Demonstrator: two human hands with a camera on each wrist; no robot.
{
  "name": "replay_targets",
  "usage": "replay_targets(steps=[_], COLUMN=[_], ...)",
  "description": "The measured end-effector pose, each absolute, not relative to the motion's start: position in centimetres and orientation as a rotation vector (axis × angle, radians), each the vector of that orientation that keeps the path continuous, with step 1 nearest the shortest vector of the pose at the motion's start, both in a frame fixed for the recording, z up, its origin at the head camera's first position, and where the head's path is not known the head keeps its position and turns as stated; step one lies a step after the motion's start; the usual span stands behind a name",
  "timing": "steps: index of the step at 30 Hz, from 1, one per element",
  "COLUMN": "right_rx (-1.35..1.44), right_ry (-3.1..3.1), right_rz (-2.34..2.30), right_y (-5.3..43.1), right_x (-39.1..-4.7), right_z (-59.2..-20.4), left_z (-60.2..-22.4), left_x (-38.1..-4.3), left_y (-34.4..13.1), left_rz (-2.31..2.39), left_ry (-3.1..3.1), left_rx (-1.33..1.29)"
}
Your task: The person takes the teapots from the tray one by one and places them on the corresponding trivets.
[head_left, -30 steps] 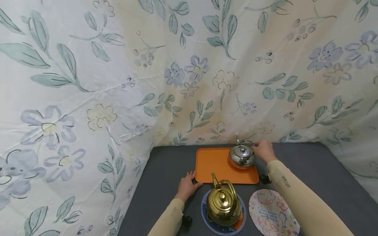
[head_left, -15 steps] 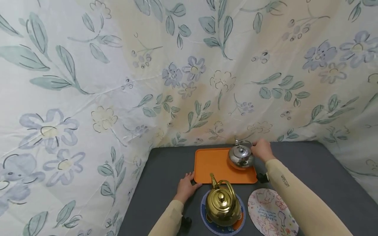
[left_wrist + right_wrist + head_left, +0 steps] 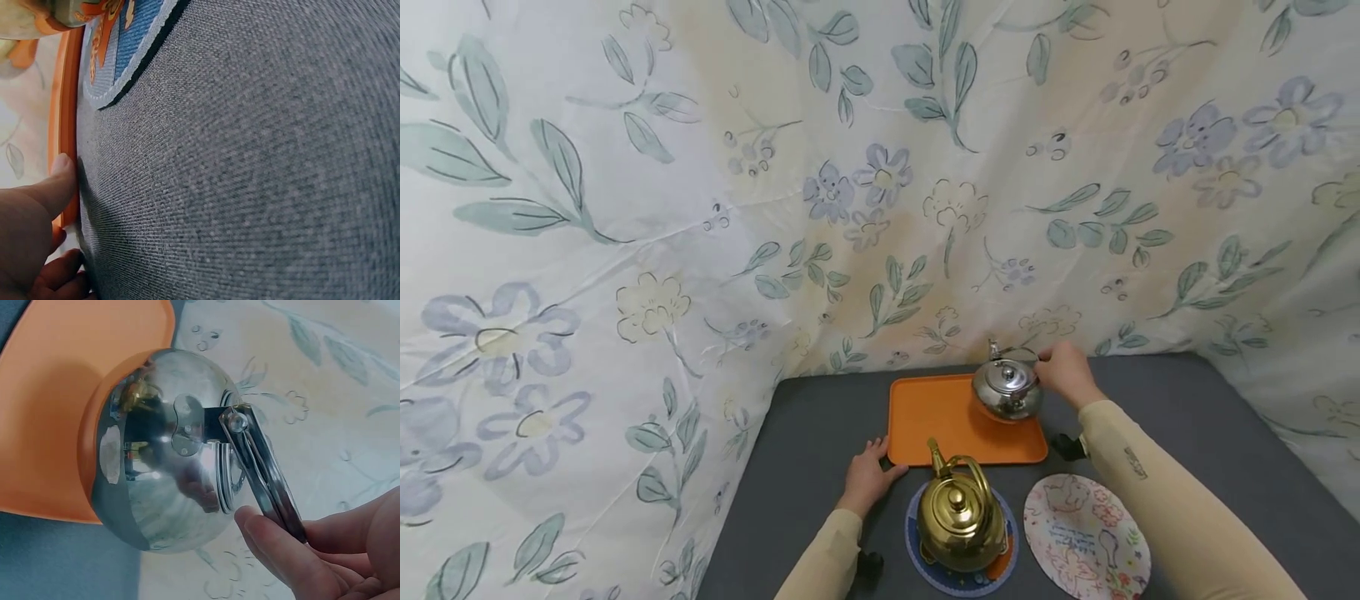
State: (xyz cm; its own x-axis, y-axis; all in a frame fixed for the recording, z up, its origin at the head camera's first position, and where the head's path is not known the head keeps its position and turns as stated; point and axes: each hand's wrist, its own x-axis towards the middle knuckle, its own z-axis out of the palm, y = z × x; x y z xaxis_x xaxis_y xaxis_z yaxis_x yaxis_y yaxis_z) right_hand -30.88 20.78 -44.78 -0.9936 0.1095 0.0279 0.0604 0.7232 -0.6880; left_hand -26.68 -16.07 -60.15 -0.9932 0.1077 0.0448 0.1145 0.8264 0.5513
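In the head view my right hand (image 3: 1067, 372) pinches the free end of the handle of a shiny silver kettle (image 3: 1006, 395). Close over the right part of an orange tray (image 3: 931, 417), the kettle points its spout toward the back. The right wrist view shows the metal handle (image 3: 265, 478) between thumb and fingers. My left hand (image 3: 865, 479) holds the tray's near left corner, its thumb (image 3: 55, 181) along the front rim. Just in front of the tray stands a gold kettle (image 3: 958, 525) on a round blue mat (image 3: 913, 546).
A round white mat with pink drawings (image 3: 1086, 537) lies right of the gold kettle, beside my right sleeve. The dark grey table (image 3: 827, 408) ends at the back against a floral curtain (image 3: 820, 250), which also runs along the left.
My right hand and the silver kettle have risen slightly relative to the tray. The left hand keeps its place on the tray corner. The whole head view has shifted a little.
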Motion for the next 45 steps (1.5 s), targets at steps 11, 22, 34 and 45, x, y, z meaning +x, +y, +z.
replay_targets(steps=[11, 22, 34, 45], right_rx=[-0.06, -0.017, -0.012, -0.038], right_ry=[-2.819, -2.834, -2.822, -2.802], right_rz=[1.155, 1.128, 1.101, 1.116], right_y=[20.6, 20.3, 20.3, 21.3], right_x=[-29.1, -27.1, -24.6, -22.3], right_z=[-42.9, -41.5, -40.5, -40.3], left_z=[-60.0, -60.3, -60.2, -59.9], left_x=[-26.5, -26.6, -27.0, -27.1], left_y=[-16.4, -16.6, -16.2, -15.8], left_rz=[-0.919, -0.896, -0.871, -0.861], left_ry=[-2.992, -3.009, -3.024, -3.016], left_rx=[-0.168, -0.16, -0.165, -0.189])
